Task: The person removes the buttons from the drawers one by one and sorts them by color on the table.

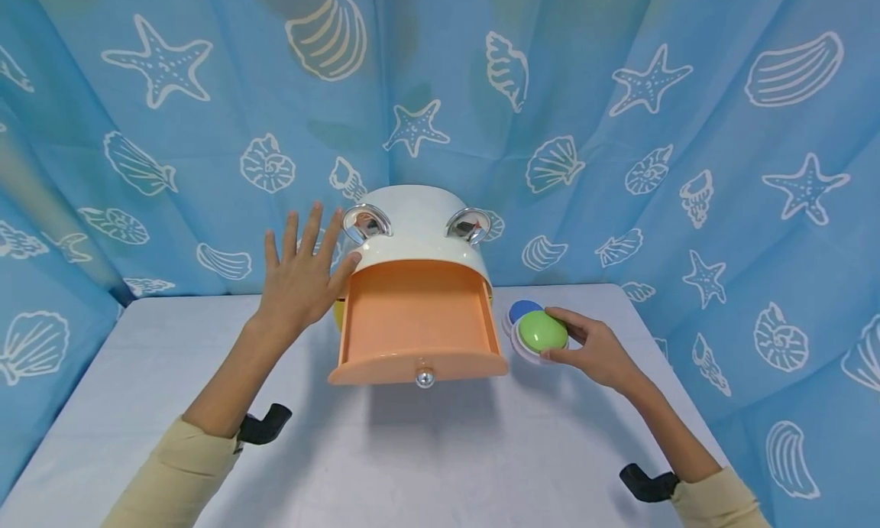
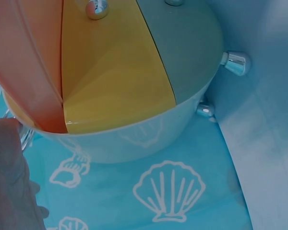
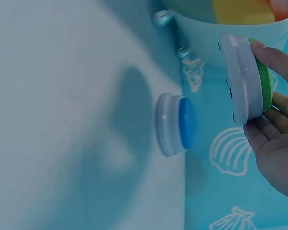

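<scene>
Apparently I was at the holding step: my right hand (image 1: pixel 596 352) pinched the green-topped push button (image 1: pixel 543 331) between thumb and fingers, off the tabletop (image 1: pixel 426 482), just right of the open peach drawer (image 1: pixel 422 314). The blue-topped button (image 1: pixel 524 309) stood there too. My left hand (image 1: pixel 299 280), fingers splayed, was left of it. Next, I judged, called for keeping that pinch and clearing the drawer.
</scene>
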Demonstrator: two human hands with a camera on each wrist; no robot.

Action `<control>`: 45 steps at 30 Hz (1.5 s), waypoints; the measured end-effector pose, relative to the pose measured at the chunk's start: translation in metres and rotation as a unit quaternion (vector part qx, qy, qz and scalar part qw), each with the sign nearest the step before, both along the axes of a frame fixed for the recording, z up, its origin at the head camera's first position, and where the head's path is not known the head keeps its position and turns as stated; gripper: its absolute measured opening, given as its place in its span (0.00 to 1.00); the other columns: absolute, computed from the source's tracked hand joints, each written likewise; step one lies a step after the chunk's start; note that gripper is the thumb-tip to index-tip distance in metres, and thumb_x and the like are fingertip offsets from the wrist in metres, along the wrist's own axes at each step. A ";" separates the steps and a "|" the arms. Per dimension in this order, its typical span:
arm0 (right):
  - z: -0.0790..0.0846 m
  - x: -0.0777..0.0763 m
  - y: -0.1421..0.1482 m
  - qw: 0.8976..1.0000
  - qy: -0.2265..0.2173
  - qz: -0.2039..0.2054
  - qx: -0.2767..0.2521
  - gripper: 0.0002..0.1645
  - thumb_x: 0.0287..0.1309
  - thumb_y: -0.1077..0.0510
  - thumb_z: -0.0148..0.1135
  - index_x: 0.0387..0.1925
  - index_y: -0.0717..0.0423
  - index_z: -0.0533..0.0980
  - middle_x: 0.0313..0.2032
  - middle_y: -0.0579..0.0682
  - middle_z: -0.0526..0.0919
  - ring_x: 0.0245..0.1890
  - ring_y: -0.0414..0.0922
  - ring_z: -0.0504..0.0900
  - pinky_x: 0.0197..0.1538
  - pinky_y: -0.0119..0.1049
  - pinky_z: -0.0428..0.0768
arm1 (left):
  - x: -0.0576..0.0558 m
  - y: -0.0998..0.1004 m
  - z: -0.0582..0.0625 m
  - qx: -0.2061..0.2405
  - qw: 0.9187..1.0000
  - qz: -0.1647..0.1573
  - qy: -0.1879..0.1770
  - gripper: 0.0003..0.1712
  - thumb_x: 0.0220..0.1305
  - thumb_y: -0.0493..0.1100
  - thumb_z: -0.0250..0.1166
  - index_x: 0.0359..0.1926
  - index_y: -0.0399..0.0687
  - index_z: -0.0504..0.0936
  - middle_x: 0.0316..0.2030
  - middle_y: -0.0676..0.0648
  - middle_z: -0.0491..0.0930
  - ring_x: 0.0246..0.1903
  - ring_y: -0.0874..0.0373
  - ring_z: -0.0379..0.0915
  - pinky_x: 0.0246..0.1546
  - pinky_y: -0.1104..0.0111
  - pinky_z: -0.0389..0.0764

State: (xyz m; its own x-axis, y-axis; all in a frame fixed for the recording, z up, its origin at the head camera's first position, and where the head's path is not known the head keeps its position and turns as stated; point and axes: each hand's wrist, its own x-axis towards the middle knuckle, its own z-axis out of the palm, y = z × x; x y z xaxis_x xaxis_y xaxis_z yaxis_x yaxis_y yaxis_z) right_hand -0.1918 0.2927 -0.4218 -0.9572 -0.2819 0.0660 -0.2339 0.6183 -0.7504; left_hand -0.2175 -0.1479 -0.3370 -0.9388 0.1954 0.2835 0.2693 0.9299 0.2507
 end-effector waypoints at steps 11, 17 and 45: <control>-0.033 0.000 0.007 0.999 -0.026 -0.018 -0.006 0.44 0.53 0.58 0.76 0.68 0.68 0.67 0.67 0.66 0.68 0.68 0.63 0.65 0.64 0.53 0.68 | 0.000 0.000 -0.003 0.001 1.000 -0.001 0.001 0.42 0.77 0.64 0.41 0.81 0.53 0.39 0.79 0.41 0.33 0.75 0.35 0.24 0.67 0.36 0.26; -0.047 0.003 0.006 0.999 -0.039 -0.033 0.012 0.44 0.53 0.59 0.76 0.68 0.67 0.67 0.67 0.66 0.69 0.68 0.63 0.65 0.64 0.52 0.68 | 0.000 0.001 -0.002 0.002 1.000 -0.002 0.005 0.42 0.77 0.64 0.41 0.81 0.53 0.40 0.79 0.40 0.34 0.75 0.35 0.24 0.66 0.36 0.26; -0.072 -0.002 0.011 0.998 -0.054 -0.016 0.003 0.45 0.54 0.57 0.75 0.69 0.68 0.65 0.67 0.68 0.67 0.68 0.65 0.64 0.65 0.53 0.66 | -0.001 0.000 -0.002 0.000 1.000 0.002 0.006 0.42 0.77 0.65 0.42 0.81 0.53 0.40 0.79 0.40 0.34 0.75 0.35 0.24 0.66 0.35 0.26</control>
State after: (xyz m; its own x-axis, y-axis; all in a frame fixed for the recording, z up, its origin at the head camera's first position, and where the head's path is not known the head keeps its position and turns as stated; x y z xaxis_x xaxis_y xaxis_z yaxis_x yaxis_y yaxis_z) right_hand -0.1941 0.3039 -0.4943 -0.9670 -0.2516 -0.0395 -0.1322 0.6285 -0.7665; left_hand -0.2183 -0.1480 -0.3394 -0.9358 0.1921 0.2956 0.2693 0.9307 0.2476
